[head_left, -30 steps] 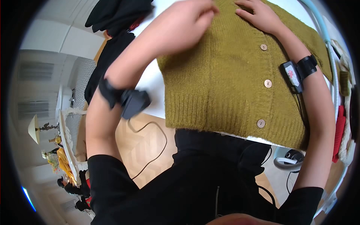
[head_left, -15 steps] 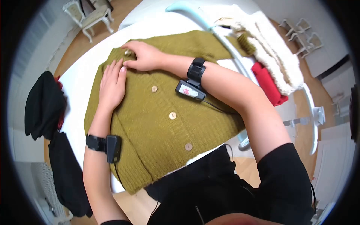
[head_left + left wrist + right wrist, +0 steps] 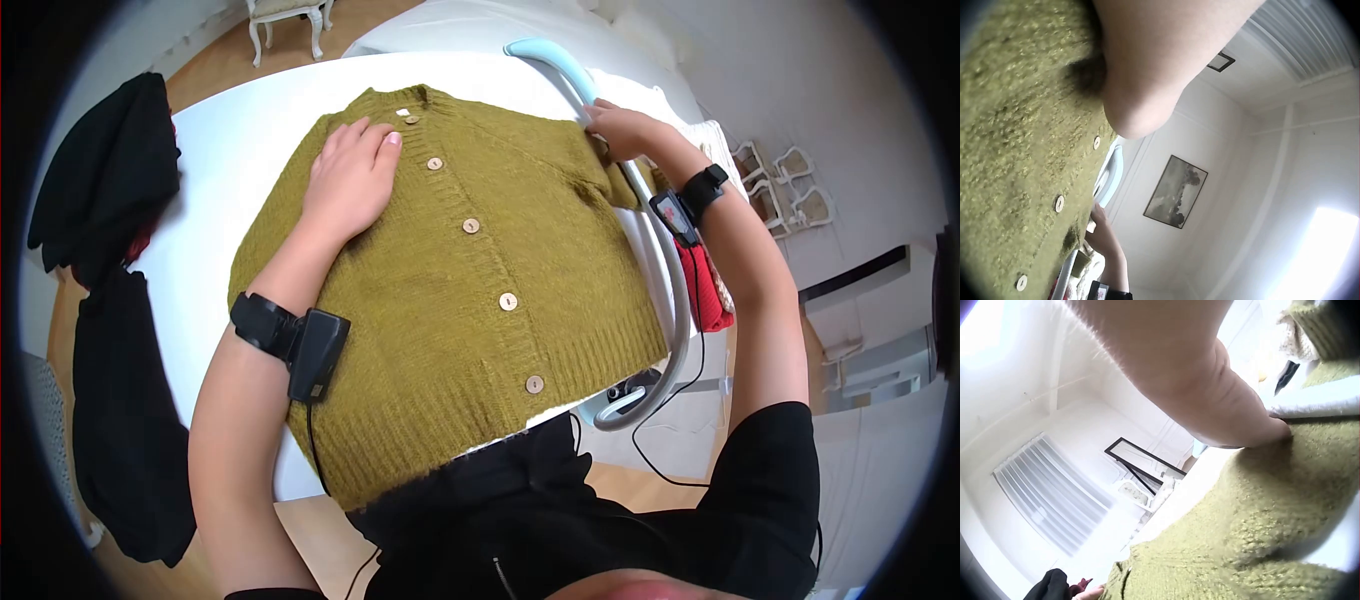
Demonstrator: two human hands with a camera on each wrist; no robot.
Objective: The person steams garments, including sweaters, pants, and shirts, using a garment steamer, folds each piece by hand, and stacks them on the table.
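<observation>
An olive knitted cardigan [image 3: 430, 270] lies front up on a white table [image 3: 225, 125], its buttons in a line down the front. The left hand [image 3: 352, 180] rests flat on it below the collar, fingers fairly straight. At the sleeve on the right, the right hand [image 3: 630, 132] touches the knit beside a pale blue and grey tube [image 3: 668, 240]; its fingertips are partly hidden. In the right wrist view the right hand [image 3: 1235, 406] reaches the knit [image 3: 1254, 512] by the tube [image 3: 1322, 400]. The left wrist view shows the left hand [image 3: 1141, 94] over the cardigan [image 3: 1016, 156].
Black garments [image 3: 110, 180] hang or lie at the left side of the table. Beyond the tube on the right are a red folded cloth [image 3: 708, 290] and cream knitwear [image 3: 716, 150]. A white chair [image 3: 288, 14] stands at the back.
The right hand has moved from the collar to the sleeve by the tube. The left hand stays on the upper front, and the collar now shows uncovered. The head view has shifted.
</observation>
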